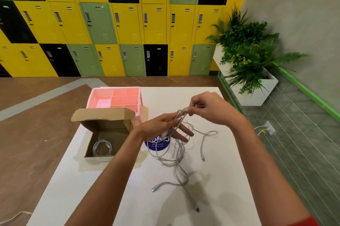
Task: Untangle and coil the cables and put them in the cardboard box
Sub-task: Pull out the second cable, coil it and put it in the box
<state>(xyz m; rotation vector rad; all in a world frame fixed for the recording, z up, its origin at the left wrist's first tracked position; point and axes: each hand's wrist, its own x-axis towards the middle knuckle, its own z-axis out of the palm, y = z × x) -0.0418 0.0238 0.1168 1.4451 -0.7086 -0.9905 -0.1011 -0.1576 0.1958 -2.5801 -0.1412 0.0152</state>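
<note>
The left grip (161, 128) is raised above the tabletop (217, 185) with its fingers extended toward the right. Several turns of the tangled cables (172, 163) are wound round those fingers, and the thumb presses the turns against them. The right grip (207, 108) is closed in a pinch: thumb and fingertips hold a strand of the same cables just beside the left fingertips. A short end projects from the right grip toward the right.

From the left grip, the remaining grey strands hang down to the tabletop and lie there in loose, overlapping loops. Three free ends with connectors rest on the surface: one to the right of the loops (203, 158), one nearer the person on the left (153, 189), and one nearest the person (197, 209).

The cardboard box (110, 127) stands on the left part of the tabletop with its lid folded back. A coiled cable (102, 147) lies on its floor. A pink divided tray (92, 96) stands directly behind the box, touching it or nearly so. A round blue sticker (158, 146) lies on the tabletop below the left grip, partly covered by the strands.
</note>
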